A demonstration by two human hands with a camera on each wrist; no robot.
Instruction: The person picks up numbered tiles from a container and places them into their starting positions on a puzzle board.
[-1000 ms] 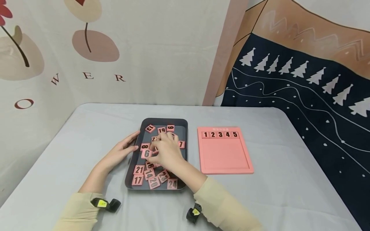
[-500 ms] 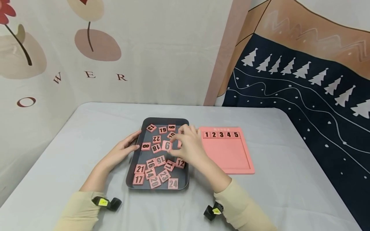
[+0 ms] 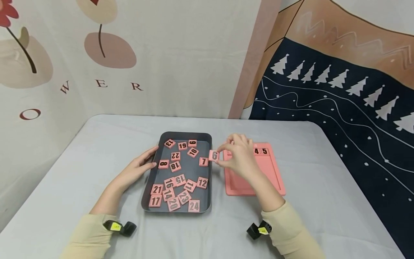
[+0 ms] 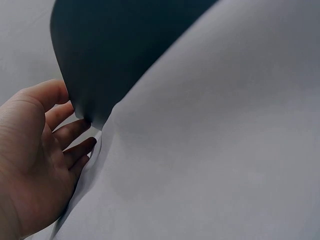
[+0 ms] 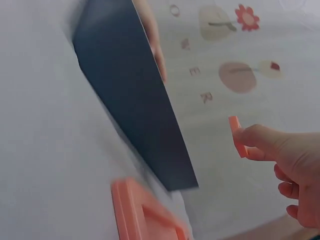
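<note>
In the head view, my right hand (image 3: 239, 156) pinches a pink number tile (image 3: 214, 155) marked 6 between thumb and index finger. The tile is just past the right rim of a dark grey tray (image 3: 191, 169), and in the right wrist view it appears edge-on, raised above the board. My left hand (image 3: 136, 169) rests against the tray's left side, its fingers loosely extended and touching the edge. Right of the tray lies a pink frame board (image 3: 238, 185), partly covered by my right hand; tiles 4 (image 3: 256, 151) and 5 (image 3: 265, 151) show in its top row.
Several loose tiles lie scattered in the tray, such as 7 (image 3: 203, 162), 12 (image 3: 202, 182) and 24 (image 3: 194, 205). A white cloth (image 3: 323, 172) covers the table. Printed curtains (image 3: 187, 72) stand behind its far edge.
My right hand has lifted the 6 tile from among the others and carried it right, past the tray's rim. My left hand has stayed at the tray's left side.
</note>
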